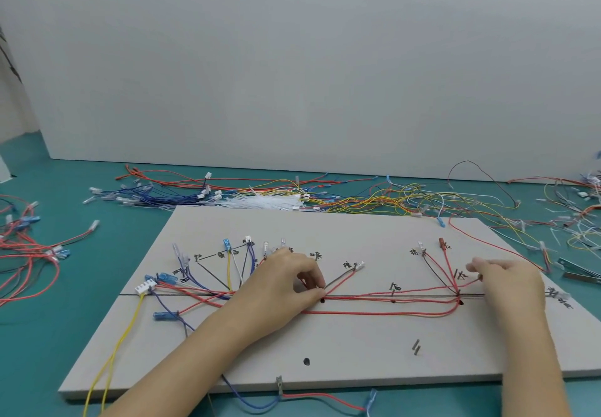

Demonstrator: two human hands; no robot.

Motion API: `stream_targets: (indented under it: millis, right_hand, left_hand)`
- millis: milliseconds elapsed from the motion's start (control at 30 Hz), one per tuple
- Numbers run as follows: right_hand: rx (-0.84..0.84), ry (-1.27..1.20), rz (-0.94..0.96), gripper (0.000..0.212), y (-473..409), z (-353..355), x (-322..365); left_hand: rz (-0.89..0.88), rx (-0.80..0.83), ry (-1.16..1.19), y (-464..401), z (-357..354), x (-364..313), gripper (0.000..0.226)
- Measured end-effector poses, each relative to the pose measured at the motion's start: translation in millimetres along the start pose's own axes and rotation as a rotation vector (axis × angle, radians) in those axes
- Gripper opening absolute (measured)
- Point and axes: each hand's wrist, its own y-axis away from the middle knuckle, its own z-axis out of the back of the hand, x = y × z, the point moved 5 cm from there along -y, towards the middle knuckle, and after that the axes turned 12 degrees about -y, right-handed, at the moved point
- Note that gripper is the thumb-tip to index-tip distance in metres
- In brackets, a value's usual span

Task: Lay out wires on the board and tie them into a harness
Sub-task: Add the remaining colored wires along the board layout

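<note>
The board [325, 345] is laid flat on the teal table [39, 335], near the person, and its drawn trunk line [357, 295] and handwritten labels appear to serve as a template, so that each wire can be routed to its marked branch. A bundle of red wires [374, 306] is stretched along that line between the two hands. It is pinched by the left hand [286, 283] at mid-board, thumb and forefinger closed on the strands, seemingly to gather them into one run where a tie could later be set. The right hand [507, 283] is placed at the right-hand branch point; its fingers are curled, and a thin red wire appears to be held at the fingertips, though the actual contact is too small to be confirmed. Blue, yellow and white leads [234, 267] are fanned out at the left toward their labels, and a white connector [144, 286] is set at the left end of the line. Loose wires [227, 189] and a heap of white cable ties [263, 203] are kept just beyond the far edge, presumably within reach. No tie can be made out on the bundle. The labels are too blurred to be read, the strands beneath the left palm are hidden, and the wires hanging off the near edge are cut off by the frame.
</note>
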Motion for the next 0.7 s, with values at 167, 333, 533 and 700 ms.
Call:
stream_targets:
  millis: [167, 333, 533, 700]
  right_hand:
    - [0.013, 0.095, -0.104, 0.019, -3, 7, -13]
    - [0.015, 0.098, -0.026, 0.018, 2, -4, -9]
    - [0.012, 0.042, 0.056, 0.02, 4, -10, 1]
    - [0.002, 0.031, 0.133, 0.015, 9, -17, 11]
  left_hand:
    - [-0.008, -0.008, -0.001, 0, 1, 0, 0.012]
    - [-0.005, -0.002, 0.003, 0, 1, -1, 0.011]
    - [0.003, -0.002, 0.002, 1, 1, 0, 0.01]
    - [0.004, 0.008, 0.011, 1, 1, -1, 0.013]
